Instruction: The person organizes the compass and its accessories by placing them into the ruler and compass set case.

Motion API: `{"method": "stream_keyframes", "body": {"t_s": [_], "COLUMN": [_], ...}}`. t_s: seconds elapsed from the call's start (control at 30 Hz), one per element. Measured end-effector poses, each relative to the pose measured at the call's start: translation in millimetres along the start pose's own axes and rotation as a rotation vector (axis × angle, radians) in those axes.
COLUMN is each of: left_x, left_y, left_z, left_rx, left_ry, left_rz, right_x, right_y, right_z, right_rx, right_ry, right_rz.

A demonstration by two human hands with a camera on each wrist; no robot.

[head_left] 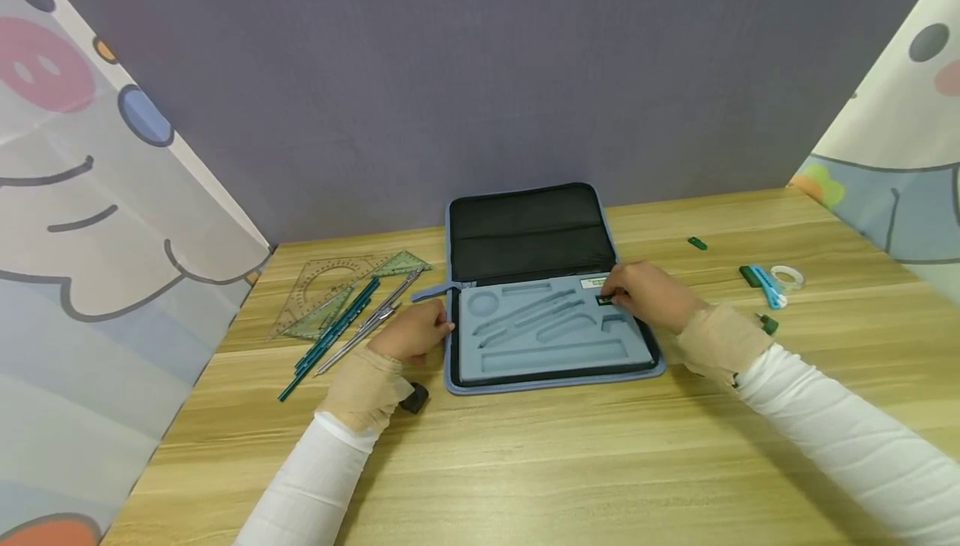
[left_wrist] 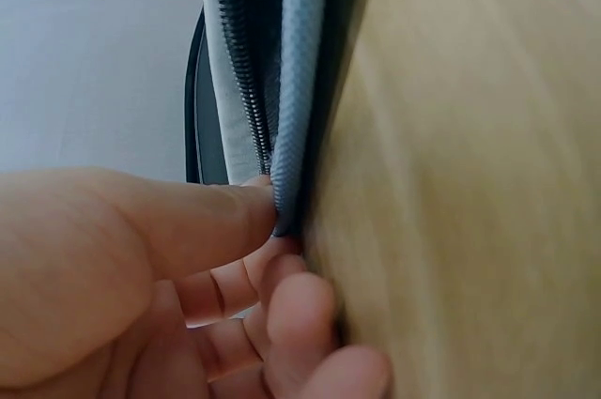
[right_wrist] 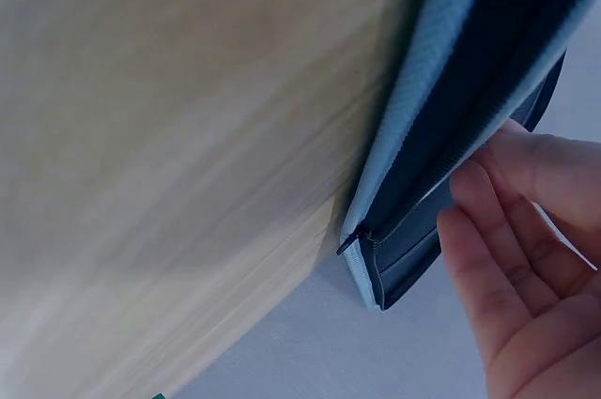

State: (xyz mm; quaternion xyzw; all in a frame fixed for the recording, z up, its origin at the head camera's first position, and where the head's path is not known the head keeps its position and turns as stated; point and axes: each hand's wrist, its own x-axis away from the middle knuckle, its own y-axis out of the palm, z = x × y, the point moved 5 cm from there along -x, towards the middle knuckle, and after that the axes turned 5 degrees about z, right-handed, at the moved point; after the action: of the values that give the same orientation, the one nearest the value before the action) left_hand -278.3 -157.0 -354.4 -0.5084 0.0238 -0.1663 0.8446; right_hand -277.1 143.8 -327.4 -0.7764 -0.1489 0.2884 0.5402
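Note:
An unzipped blue drawing-set case (head_left: 525,367) lies open on the table, its dark lid leaning back. Its light-blue foam tray (head_left: 487,288) has moulded hollows shaped for tools. The thumb and fingers of my left hand (head_left: 416,331) pinch the zippered left edge (left_wrist: 296,89) of the case. At the tray's upper right, my right hand (head_left: 652,292) pinches a small black piece (head_left: 603,300) with pale marks, partly hidden by the fingertips. A white label (head_left: 592,283) sits just above that piece. In the right wrist view the fingertips are behind the case's edge.
Left of the case lie clear set squares and a protractor (head_left: 322,275), dark-green pencils (head_left: 337,329) and metal compasses (head_left: 367,325). A black object (head_left: 415,398) is near the left wrist. To the right are small green items (head_left: 697,242), blue scissors (head_left: 768,286) and a tape roll (head_left: 787,278).

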Motion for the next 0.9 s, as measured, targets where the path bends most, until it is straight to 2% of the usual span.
{"method": "stream_keyframes", "body": {"t_s": [0.47, 0.7, 0.9], "left_x": [-0.7, 0.4, -0.4], "left_y": [0.7, 0.5, 0.2], "left_z": [-2.9, -2.9, -2.7], "left_rx": [-0.004, 0.009, 0.007], "left_ry": [0.001, 0.008, 0.014], "left_rz": [-0.007, -0.006, -0.006], "right_x": [8.9, 26.6, 48.9], "right_y": [-3.4, -19.5, -38.0], "right_z": [5.8, 27.2, 53.2], "right_rx": [-0.016, -0.007, 0.054], "right_ry": [-0.002, 0.083, 0.181], "right_rz": [-0.003, -0.02, -0.009]}}
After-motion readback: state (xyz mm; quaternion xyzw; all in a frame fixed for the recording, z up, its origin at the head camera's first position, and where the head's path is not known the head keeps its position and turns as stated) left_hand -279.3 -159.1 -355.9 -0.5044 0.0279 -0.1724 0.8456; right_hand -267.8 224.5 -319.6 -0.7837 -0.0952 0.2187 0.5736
